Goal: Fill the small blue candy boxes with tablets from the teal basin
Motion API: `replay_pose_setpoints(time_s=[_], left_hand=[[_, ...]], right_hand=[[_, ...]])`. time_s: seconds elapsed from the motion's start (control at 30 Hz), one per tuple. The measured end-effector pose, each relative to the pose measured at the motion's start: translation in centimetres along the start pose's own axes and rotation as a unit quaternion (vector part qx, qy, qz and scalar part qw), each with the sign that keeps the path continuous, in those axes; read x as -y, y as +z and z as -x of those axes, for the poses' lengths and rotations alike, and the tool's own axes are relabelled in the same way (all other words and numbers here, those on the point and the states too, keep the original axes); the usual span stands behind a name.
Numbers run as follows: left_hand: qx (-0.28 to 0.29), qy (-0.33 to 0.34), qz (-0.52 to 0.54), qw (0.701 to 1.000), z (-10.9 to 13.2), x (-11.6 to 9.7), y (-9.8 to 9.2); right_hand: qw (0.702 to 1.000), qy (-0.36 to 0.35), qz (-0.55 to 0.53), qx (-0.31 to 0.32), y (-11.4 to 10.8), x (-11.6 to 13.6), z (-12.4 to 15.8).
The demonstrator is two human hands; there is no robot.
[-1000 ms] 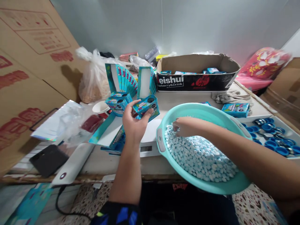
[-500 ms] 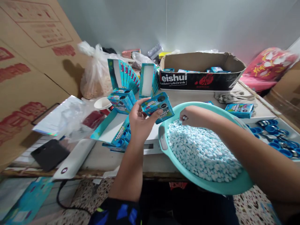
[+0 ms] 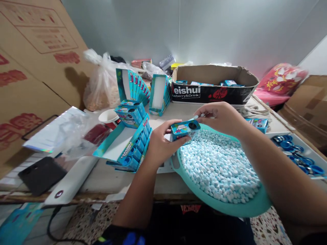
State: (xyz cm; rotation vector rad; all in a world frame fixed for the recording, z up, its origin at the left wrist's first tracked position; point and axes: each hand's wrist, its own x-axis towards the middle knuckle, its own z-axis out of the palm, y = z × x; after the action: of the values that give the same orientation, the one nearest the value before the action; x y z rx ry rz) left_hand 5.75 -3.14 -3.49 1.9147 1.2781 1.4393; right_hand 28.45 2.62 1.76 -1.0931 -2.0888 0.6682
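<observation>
My left hand (image 3: 166, 137) is wrapped round a small blue candy box (image 3: 185, 129) labelled "Caramelo Macizo", held tilted over the near-left rim of a turquoise basin (image 3: 176, 163). Pinched in the fingers of my right hand (image 3: 212, 114) are a few pale candies (image 3: 196, 117), right at the box's far edge. White and light-blue candies (image 3: 219, 166) fill the basin below. To the left, a turquoise display tray (image 3: 114, 146) carries several similar boxes (image 3: 130, 115) at its far end.
Folded display trays (image 3: 158, 95) stand behind, beside a black carton (image 3: 214, 97) with boxes inside. At the right, a white tray (image 3: 278, 132) holds blue-and-metal pieces. A paper cup (image 3: 108, 117), dark phone (image 3: 42, 175) and plastic bag (image 3: 102, 85) lie on the left.
My right hand has come up out of the basin to the box, bringing candies. My left hand has tipped the box and moved it slightly right and down.
</observation>
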Motion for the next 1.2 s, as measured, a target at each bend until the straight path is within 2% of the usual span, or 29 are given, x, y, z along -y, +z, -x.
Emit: replay_pose_setpoints(time_s=[0.33,0.57,0.97,1.1,1.2], left_hand=[[0.019,0.014,-0.014,1.0,0.0,-0.1,-0.1],[0.023,0.015,-0.008,1.0,0.0,0.0,0.2],[0.029,0.0,-0.006,1.0,0.0,-0.3,0.1],[0.019,-0.004,-0.002,1.0,0.0,-0.2,0.1],[-0.008,-0.018,0.007,1.0,0.2,0.0,-0.2]], right_hand=[[0.995,0.021,-0.084,-0.04,-0.1,0.0,0.0],[0.995,0.008,-0.093,0.024,-0.3,0.8,0.6],[0.995,0.013,-0.088,0.034,-0.4,1.2,0.9],[0.996,0.027,-0.086,0.011,-0.4,1.1,0.6],[0.994,0.061,-0.08,-0.032,-0.5,-0.1,0.1]])
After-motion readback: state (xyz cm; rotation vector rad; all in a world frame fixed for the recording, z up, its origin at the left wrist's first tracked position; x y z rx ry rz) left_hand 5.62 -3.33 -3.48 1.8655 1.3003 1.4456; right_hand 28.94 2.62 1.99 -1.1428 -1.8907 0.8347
